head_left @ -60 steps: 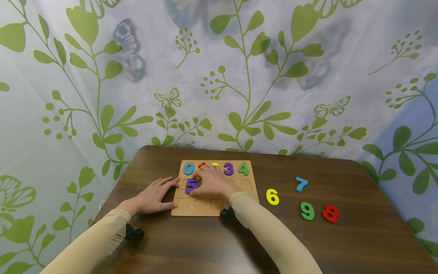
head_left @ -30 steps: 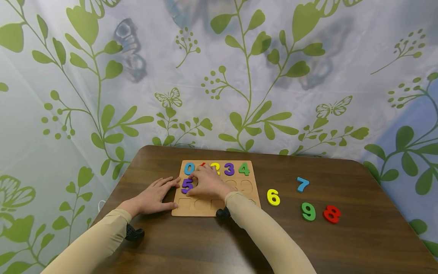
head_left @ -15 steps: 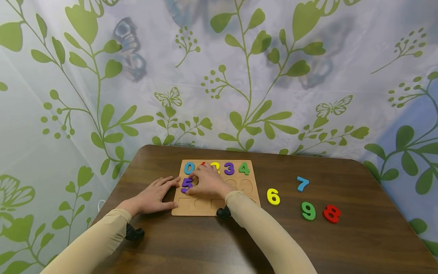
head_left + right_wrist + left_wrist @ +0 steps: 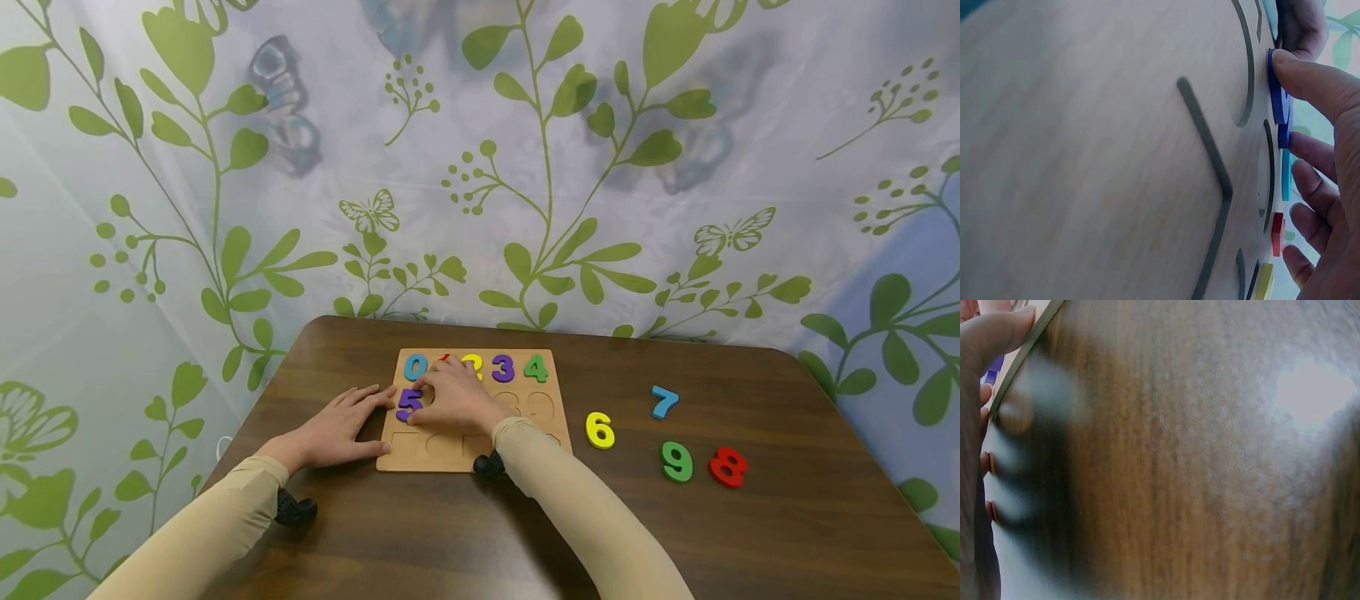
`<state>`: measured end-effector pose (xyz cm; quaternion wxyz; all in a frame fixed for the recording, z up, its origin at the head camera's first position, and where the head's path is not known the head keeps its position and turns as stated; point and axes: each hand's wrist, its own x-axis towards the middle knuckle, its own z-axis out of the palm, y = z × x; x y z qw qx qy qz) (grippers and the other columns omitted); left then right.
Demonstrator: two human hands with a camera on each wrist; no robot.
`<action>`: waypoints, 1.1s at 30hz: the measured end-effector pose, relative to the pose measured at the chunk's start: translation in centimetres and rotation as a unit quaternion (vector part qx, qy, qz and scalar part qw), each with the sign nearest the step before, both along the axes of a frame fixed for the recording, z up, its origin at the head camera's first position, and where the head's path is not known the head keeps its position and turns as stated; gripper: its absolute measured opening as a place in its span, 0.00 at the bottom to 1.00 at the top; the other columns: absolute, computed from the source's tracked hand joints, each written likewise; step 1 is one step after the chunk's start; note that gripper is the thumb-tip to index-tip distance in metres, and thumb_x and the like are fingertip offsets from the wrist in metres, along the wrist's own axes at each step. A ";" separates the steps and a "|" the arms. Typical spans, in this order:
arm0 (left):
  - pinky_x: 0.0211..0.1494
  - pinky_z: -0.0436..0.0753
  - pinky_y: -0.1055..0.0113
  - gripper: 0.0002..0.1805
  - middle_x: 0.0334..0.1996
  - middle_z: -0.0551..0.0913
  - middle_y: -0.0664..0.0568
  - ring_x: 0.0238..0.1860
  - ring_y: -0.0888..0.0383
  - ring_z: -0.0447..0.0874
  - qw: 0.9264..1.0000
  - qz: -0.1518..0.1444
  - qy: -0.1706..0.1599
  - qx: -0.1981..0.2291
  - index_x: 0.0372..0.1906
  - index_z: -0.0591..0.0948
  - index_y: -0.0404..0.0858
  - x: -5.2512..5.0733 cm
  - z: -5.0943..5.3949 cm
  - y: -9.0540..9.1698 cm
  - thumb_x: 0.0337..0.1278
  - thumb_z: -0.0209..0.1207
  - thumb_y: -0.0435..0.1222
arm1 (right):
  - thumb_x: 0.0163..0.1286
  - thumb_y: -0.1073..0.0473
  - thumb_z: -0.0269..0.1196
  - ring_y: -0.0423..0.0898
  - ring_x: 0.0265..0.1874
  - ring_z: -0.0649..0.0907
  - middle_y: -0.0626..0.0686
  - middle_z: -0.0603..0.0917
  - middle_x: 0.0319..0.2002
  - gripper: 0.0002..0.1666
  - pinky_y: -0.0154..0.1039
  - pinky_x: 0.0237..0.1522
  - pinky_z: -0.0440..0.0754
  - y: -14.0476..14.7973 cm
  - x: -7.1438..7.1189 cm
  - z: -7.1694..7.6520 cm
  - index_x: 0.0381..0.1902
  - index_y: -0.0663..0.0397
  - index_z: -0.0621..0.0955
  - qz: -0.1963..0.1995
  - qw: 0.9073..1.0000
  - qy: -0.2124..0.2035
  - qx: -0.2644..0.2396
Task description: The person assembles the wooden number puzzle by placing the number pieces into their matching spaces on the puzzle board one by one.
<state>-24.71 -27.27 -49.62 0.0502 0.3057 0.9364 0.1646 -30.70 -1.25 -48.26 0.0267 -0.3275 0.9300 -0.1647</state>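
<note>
In the head view my right hand [image 4: 459,398] pinches a purple number 5 [image 4: 408,405] between thumb and index finger, over the left end of the wooden puzzle board's [image 4: 442,463] middle row. Close up in the right wrist view, the thumb [image 4: 1310,81] is on the 5 [image 4: 1277,87], which stands proud of the board; whether it sits in its recess I cannot tell. My left hand [image 4: 337,429] lies with fingers spread at the board's left edge, fingertips and thumb touching it. In the left wrist view the left thumb [image 4: 1004,334] rests on the board's edge.
Along the board's top row sit a blue 0 [image 4: 415,367], a red 1 mostly hidden by my right hand, a yellow 2, a purple 3 [image 4: 503,368] and a green 4 [image 4: 536,368]. Right of the board lie a yellow 6 [image 4: 600,431], blue 7 [image 4: 664,402], red 8 [image 4: 728,467] and green 9 [image 4: 677,462].
Between two seconds and one second ago, my right hand shifted slightly left with the purple 5. Since then both hands have stayed nearly still.
</note>
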 end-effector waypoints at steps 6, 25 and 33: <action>0.77 0.50 0.35 0.41 0.80 0.58 0.49 0.79 0.39 0.52 1.000 0.000 0.001 -0.002 0.71 0.70 0.44 0.0 0.1 0.1 0.63 0.57 0.66 | 0.55 0.25 0.70 0.45 0.56 0.69 0.39 0.77 0.47 0.35 0.49 0.57 0.67 0.1 0.1 0.1 0.57 0.32 0.86 -0.001 1.000 0.012 0.007; 0.75 0.52 0.34 0.42 0.80 0.58 0.51 0.78 0.38 0.53 1.000 0.014 -0.008 -0.007 0.71 0.71 0.45 0.2 0.3 0.1 0.62 0.57 0.68 | 0.64 0.31 0.68 0.48 0.58 0.69 0.48 0.83 0.49 0.29 0.52 0.58 0.66 4.6 0.3 4.2 0.54 0.40 0.87 -0.004 0.998 -0.012 -0.066; 0.75 0.52 0.34 0.42 0.80 0.59 0.50 0.78 0.38 0.53 1.000 0.009 0.005 -0.007 0.71 0.72 0.45 0.1 0.0 0.0 0.61 0.57 0.68 | 0.66 0.37 0.69 0.49 0.59 0.70 0.43 0.82 0.51 0.25 0.57 0.64 0.65 9.5 1.0 6.7 0.57 0.38 0.86 -0.041 0.992 -0.024 -0.115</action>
